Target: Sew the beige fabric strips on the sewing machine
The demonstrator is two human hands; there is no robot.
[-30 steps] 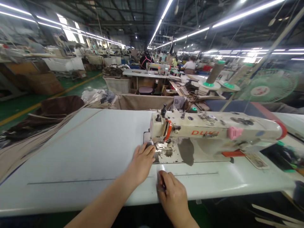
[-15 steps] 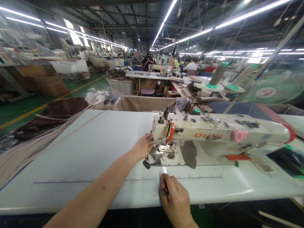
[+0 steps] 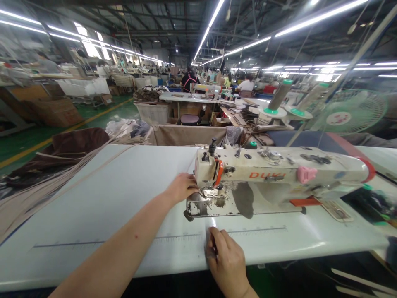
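A cream industrial sewing machine (image 3: 266, 190) with orange lettering stands on a pale table (image 3: 124, 178). My left hand (image 3: 182, 187) reaches in at the left end of its head, beside the needle area. Those fingers are bent together, and their tips are partly hidden by the machine. Nearer the table's front edge, my right hand (image 3: 228, 254) is curled closed, thumb against forefinger, just below the machine bed. Something dark shows between its fingers, too small and shaded to name. A metal plate (image 3: 211, 193) lies under the needle area.
Printed ruler marks (image 3: 263, 229) run along the table front. Long beige strips (image 3: 62, 178) hang over its left side. Thread cones (image 3: 281, 99) and a green fan (image 3: 350, 114) stand at the right. A fabric-lined bin (image 3: 189, 135) sits behind the table; people work farther off.
The view has swung slightly, shifting the machine a little leftward in the picture. Both hands keep nearly the same places; my left hand's fingers look slightly more bent beside the machine head.
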